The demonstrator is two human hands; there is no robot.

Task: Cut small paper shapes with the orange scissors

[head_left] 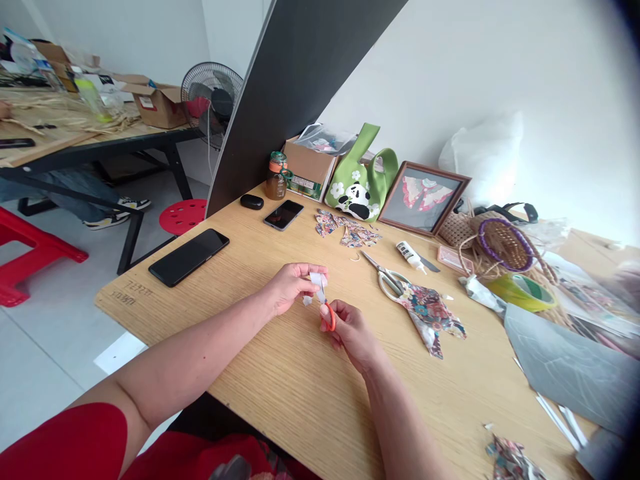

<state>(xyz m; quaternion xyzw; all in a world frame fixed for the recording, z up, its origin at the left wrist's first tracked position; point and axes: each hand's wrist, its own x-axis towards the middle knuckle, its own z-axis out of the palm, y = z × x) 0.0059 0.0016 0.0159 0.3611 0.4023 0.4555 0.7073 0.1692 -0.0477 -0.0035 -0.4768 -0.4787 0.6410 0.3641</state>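
Observation:
Between finger and thumb, my left hand (293, 288) pinches a small white piece of paper (317, 280). My right hand (350, 331) is closed on a small pair of scissors with orange handles (329, 316), their blades meeting the paper's edge. A tiny white scrap (307, 301) shows just below the paper. To the right lies patterned fabric (430, 310), and against it rest larger scissors with pale handles (387, 277). Cut patterned pieces (350, 230) are spread on the table beyond my hands.
Two phones (190, 257) and a black case (252, 201) lie on the wooden table (240, 320). At the back stand a jar (277, 177), a green panda bag (356, 190) and a framed butterfly (425, 199). A glue bottle (411, 256), tape roll (523, 292) and woven basket (505, 245) sit right.

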